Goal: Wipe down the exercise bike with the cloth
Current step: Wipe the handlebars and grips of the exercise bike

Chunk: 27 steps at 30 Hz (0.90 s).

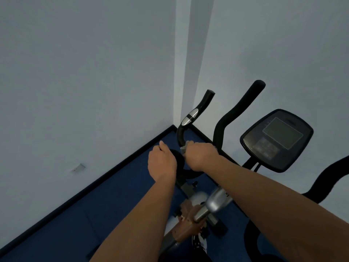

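The exercise bike (209, 203) stands in a room corner, with black handlebars, a silver stem and a brown-and-white frame below. Its left handlebar (196, 112) curves upward and carries silver sensor plates. My right hand (201, 156) is closed around the lower bend of that handlebar, and a grey cloth (184, 148) peeks out between the fingers and the bar. My left hand (161, 162) is closed on the black rounded end of the bar just to the left. The console (276, 139) with its dark screen sits to the right.
Pale walls (85, 72) meet in a corner close behind the bike. A dark skirting board (94, 181) runs along the blue floor (113, 208). A second black handlebar (239, 108) rises right of the first, and another black bar (328, 178) curves at the far right.
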Each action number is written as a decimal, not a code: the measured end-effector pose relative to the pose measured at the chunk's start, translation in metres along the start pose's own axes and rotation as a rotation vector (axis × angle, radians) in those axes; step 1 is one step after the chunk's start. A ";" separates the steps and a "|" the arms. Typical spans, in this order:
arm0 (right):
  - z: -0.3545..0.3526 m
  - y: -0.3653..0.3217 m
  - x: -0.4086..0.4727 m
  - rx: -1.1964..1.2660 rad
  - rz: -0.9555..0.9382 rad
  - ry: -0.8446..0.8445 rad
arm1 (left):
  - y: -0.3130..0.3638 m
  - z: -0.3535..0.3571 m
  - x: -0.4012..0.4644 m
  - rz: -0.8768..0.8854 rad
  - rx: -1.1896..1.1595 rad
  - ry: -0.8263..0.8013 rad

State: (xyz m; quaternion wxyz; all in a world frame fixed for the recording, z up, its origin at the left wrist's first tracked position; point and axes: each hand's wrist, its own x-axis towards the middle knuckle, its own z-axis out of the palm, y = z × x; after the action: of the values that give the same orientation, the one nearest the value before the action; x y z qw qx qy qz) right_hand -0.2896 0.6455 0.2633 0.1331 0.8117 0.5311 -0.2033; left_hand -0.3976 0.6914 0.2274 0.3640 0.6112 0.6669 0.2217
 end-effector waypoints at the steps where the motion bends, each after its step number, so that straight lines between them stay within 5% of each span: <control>1: -0.002 0.002 0.003 0.015 -0.010 -0.014 | 0.000 0.000 0.002 0.006 0.050 0.008; 10: -0.008 -0.010 0.033 0.438 0.147 0.028 | -0.001 -0.004 0.012 0.122 0.304 0.019; 16: -0.007 -0.004 0.064 1.070 0.218 0.087 | 0.000 -0.006 0.014 0.136 0.309 0.013; 23: -0.040 -0.002 0.090 1.859 0.656 0.242 | -0.011 0.003 0.023 0.396 0.455 0.120; 27: -0.060 0.013 0.098 1.947 0.733 0.411 | -0.013 0.004 0.025 0.412 0.478 0.196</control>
State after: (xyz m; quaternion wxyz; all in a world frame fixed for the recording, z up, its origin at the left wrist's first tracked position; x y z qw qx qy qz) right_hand -0.2321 0.7456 0.2704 -0.6137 0.6978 -0.1255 -0.3474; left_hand -0.4026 0.7134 0.2097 0.0919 0.7772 0.5941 0.1857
